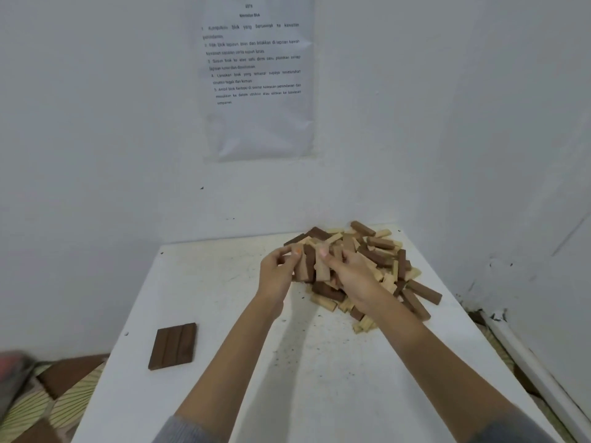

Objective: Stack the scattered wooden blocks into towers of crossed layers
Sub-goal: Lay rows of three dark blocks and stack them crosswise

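A heap of light and dark wooden blocks (377, 251) lies at the far right of the white table (287, 378). Three dark blocks lie side by side as a flat layer (173, 345) near the table's left edge. Both hands hold a small row of blocks (311, 266) upright between them, just in front of the heap. My left hand (276, 276) grips the row's left side, and my right hand (348, 276) grips its right side with the fingers curled over the top.
The table stands in a corner, with white walls behind and to the right. A printed instruction sheet (259, 75) hangs on the back wall. A patterned floor (64, 404) shows at the lower left, and a white pipe (527, 372) runs along the right wall.
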### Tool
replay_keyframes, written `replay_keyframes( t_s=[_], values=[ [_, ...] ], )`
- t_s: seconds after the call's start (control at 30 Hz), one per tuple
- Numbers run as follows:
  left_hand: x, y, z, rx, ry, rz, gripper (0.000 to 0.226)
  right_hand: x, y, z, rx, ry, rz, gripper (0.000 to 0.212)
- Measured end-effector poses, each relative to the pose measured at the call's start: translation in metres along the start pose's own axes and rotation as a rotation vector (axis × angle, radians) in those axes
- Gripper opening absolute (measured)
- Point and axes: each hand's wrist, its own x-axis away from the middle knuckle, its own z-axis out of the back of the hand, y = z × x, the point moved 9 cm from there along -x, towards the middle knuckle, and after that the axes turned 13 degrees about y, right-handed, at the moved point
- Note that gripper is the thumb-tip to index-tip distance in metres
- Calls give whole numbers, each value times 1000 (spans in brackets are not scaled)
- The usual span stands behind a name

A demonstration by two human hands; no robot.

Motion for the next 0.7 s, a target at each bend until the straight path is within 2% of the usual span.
replay_keyframes(
  t_s=[0.1, 0.23, 0.37, 0.47, 0.63, 0.7],
  values=[
    [19, -24, 21, -24, 4, 38, 27, 23, 24, -10, 45, -20, -41, 28],
    [42, -57, 45, -77, -15, 112, 24, 51, 52, -19, 142, -37, -71, 9],
    [57, -87, 69, -124, -6, 187, 25, 68, 84, -20, 244, -6, -138, 15],
    [63, -100, 83, -186, 16, 187, 26, 78, 91, -17, 381, 20, -66, 10],
    [72, -111, 87, -263, 13, 162, 32, 94, 88, -21, 483, 15, 34, 16],
    [72, -111, 87, -314, 33, 99, 32, 97, 88, -18, 468, 54, 21, 21]
  ],
)
